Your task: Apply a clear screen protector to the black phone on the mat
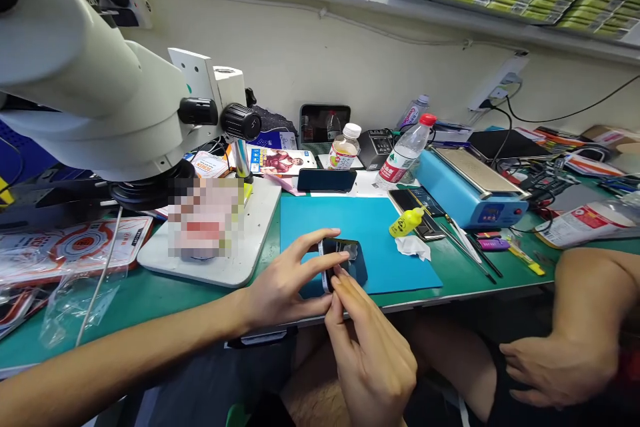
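Observation:
A dark smartphone [357,267] with a silvery edge is tilted above the blue mat [310,213]. My left hand [285,280] grips it from the left, two fingers reaching across its top and the thumb below. At the phone's near corner, my right hand [373,347] has its fingertips closed together against the edge and face. Anything small between those fingertips is hidden. Beyond the phone, a yellow dropper bottle [406,221] lies beside a crumpled white tissue [414,247]. Just right of these are dark phone parts [417,210].
A microscope [100,80] overhangs the left, its pale base [250,247] on the green bench. At the right stand a blue heating plate [470,193], tweezers [465,240] and pens. Bottles [403,153] line the back. Another person's arm [585,307] is at the right edge.

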The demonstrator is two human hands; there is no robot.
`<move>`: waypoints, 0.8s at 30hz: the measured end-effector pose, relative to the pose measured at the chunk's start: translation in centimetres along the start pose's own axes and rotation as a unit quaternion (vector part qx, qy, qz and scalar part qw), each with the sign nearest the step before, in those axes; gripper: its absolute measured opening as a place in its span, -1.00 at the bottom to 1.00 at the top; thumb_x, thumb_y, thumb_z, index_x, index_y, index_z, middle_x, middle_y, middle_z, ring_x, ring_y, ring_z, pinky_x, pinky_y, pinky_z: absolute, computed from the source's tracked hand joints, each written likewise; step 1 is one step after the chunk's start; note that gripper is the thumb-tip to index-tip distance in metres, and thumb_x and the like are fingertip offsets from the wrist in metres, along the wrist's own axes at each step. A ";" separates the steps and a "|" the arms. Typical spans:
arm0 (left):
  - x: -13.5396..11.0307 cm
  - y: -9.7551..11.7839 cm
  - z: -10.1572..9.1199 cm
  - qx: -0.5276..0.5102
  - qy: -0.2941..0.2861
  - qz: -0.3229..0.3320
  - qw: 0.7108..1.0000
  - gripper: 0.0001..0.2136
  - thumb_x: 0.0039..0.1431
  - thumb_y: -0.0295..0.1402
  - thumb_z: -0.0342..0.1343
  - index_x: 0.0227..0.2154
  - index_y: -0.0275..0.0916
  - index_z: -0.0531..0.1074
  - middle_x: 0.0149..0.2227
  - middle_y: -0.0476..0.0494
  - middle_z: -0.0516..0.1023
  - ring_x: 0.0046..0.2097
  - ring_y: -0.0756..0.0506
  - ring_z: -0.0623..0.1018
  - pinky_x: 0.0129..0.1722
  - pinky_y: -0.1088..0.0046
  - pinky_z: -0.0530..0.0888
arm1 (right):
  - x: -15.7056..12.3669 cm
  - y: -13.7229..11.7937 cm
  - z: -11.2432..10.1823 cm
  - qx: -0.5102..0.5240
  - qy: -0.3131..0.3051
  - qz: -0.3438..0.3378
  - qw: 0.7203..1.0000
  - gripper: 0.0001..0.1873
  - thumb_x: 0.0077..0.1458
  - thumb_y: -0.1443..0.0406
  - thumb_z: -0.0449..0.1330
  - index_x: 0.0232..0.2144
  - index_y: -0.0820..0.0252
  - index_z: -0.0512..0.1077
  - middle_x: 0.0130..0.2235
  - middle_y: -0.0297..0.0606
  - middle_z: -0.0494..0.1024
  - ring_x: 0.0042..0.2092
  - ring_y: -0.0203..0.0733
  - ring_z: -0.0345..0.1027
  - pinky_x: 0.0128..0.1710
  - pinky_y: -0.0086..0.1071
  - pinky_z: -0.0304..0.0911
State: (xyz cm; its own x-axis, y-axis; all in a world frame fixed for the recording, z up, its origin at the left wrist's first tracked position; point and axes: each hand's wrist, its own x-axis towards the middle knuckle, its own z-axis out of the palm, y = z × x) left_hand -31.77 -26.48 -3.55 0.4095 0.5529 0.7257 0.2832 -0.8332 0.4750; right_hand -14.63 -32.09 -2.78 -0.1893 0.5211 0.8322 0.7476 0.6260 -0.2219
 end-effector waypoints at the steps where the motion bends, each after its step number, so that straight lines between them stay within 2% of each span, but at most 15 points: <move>1: 0.0 0.0 0.0 -0.002 -0.001 -0.003 1.000 -0.43 0.29 -0.42 0.24 0.32 -0.22 0.26 0.35 -0.50 0.24 0.38 -0.30 0.33 0.26 0.10 0.46 | 0.0 0.0 0.0 0.002 -0.001 0.001 1.000 -0.67 0.20 0.54 0.31 0.01 0.34 0.56 -0.05 -0.14 0.72 -0.02 -0.15 0.65 0.11 -0.39 0.50; 14: 0.0 0.3 0.1 -0.002 -0.003 -0.020 1.000 -0.42 0.29 -0.44 0.22 0.34 -0.20 0.25 0.36 -0.48 0.24 0.37 -0.29 0.34 0.25 0.11 0.47 | 0.2 -0.2 0.0 0.013 0.006 0.022 1.000 -0.66 0.20 0.55 0.29 0.01 0.28 0.55 -0.05 -0.15 0.72 -0.01 -0.12 0.65 0.06 -0.36 0.54; 24: 0.0 0.3 0.1 0.006 -0.006 -0.020 1.000 -0.44 0.30 -0.43 0.21 0.33 -0.18 0.25 0.36 -0.46 0.25 0.38 -0.29 0.33 0.28 0.04 0.44 | 0.1 -0.2 -0.1 0.025 0.006 0.031 0.999 -0.64 0.20 0.55 0.28 0.03 0.24 0.55 -0.06 -0.15 0.72 -0.01 -0.11 0.64 0.06 -0.35 0.55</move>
State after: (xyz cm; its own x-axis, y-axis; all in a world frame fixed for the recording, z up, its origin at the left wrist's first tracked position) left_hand -31.59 -26.74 -3.38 0.4082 0.5867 0.6994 0.3096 -0.8097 0.4985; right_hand -14.78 -32.19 -2.57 -0.1363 0.5535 0.8216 0.7248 0.6211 -0.2982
